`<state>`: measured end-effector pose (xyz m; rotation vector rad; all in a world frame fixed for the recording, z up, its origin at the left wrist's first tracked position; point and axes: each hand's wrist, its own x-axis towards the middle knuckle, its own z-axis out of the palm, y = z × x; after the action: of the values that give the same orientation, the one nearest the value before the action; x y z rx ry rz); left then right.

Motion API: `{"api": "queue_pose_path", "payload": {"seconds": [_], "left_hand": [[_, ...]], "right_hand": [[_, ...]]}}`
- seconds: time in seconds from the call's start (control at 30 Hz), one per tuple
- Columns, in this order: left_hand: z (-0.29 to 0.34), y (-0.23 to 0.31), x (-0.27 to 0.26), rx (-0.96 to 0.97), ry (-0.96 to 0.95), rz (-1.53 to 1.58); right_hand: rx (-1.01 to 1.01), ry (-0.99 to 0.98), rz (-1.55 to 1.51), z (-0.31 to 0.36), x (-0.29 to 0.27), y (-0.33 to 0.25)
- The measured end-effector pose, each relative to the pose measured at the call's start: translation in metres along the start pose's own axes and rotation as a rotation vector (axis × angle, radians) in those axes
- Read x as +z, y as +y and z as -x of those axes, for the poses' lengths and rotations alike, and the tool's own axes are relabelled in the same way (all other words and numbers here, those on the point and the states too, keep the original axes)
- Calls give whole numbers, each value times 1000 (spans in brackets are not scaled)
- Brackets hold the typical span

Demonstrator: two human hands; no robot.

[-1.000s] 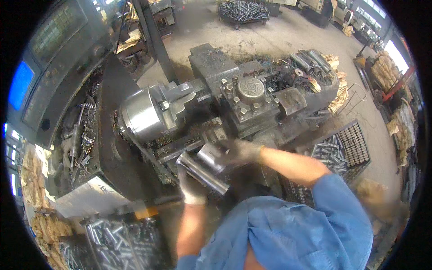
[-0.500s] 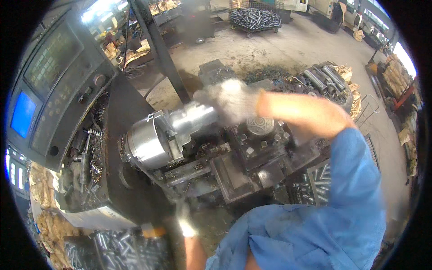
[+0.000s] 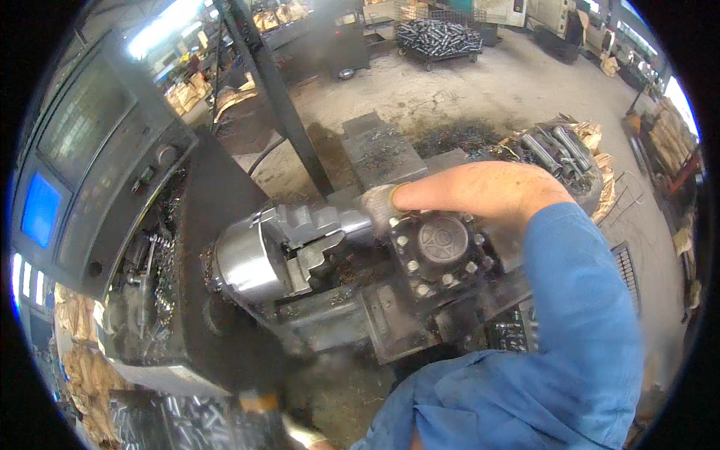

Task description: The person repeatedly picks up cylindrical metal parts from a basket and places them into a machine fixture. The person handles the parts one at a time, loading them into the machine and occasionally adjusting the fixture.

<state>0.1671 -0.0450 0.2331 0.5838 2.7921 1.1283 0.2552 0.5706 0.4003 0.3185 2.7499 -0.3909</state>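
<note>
My right hand [image 3: 380, 206], in a pale work glove, is wrapped round the far end of a shiny metal cylinder [image 3: 354, 224]. The cylinder's other end lies among the stepped jaws [image 3: 311, 266] of a lathe chuck [image 3: 251, 259]; whether the jaws grip it cannot be made out. Just right of that hand sits the square tool post [image 3: 442, 240] with bolts around its round top. At the lower edge, my left hand [image 3: 302, 433], also gloved, is smeared and partly cut off, so its fingers do not show. It is nearest a bin of metal tubes [image 3: 199, 420].
On the left stands the machine's control panel with a blue screen [image 3: 41, 210]. Larger metal tubes [image 3: 559, 150] lie in a pile beyond my right arm. A wire cart [image 3: 439, 39] heaped with metal parts stands at the back. Metal chips [image 3: 161, 259] litter the machine.
My right hand has brought the cylinder down between the chuck jaws, and is less blurred. My left hand has dropped from near the machine bed to the lower edge.
</note>
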Motion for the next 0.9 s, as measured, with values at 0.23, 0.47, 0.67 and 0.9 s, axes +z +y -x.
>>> {"api": "queue_pose_path", "payload": {"seconds": [0.23, 0.47, 0.67, 0.9], "left_hand": [[-39, -25, -21, 2, 6, -252], [-47, -52, -35, 39, -61, -386], [-51, -78, -51, 109, -147, -562], [-70, -103, -46, -44, -212, -138]], "right_hand": [[-20, 42, -24, -11, 9, 7], [-59, -3, -52, -6, -14, -10], [78, -128, 140, -17, -11, -10], [31, 179, 98, 0, -26, -55]]}}
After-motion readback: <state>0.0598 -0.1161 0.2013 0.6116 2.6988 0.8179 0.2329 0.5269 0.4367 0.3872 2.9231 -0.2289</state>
